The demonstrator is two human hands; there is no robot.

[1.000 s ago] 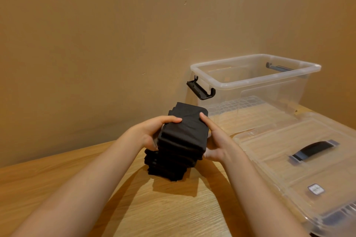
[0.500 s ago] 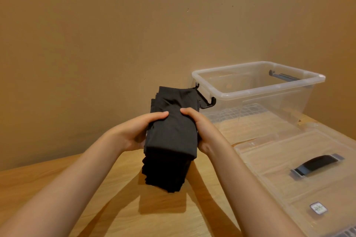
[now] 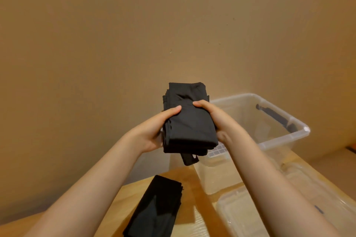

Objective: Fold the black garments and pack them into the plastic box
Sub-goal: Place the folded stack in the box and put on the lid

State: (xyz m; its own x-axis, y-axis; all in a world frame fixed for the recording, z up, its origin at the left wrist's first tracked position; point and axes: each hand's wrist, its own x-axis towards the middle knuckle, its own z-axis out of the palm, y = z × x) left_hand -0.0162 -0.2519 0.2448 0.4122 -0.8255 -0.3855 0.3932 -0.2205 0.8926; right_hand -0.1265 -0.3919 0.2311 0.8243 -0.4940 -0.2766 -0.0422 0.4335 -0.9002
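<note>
Over the tabletop: a folded bundle of black garments hangs in the air between both hands, in front of a plain tan wall.
Left hand: it grips the bundle's left edge, with the thumb laid across the top layer. The fingers underneath are hidden.
Right hand: it grips the right edge the same way, with the thumb on top near the left thumb but not touching it. The fingers are out of sight below the cloth.
Bundle: it has several stacked layers with a smooth fold along the near edge, and the far end is tilted upward. It covers the box's left end in the view and is not inside the box.
Clear rectangular plastic box: it stands open on the table, to the right of the hands and beyond them. A black handle sits on its far wall.
Small black piece: it shows just under the bundle. I cannot tell whether it is cloth or a box latch.
Second folded black garment: it lies flat on the light wooden table, below the forearms and left of the box.
Clear plastic lid: it lies on the table near the box, partly under the right forearm.
</note>
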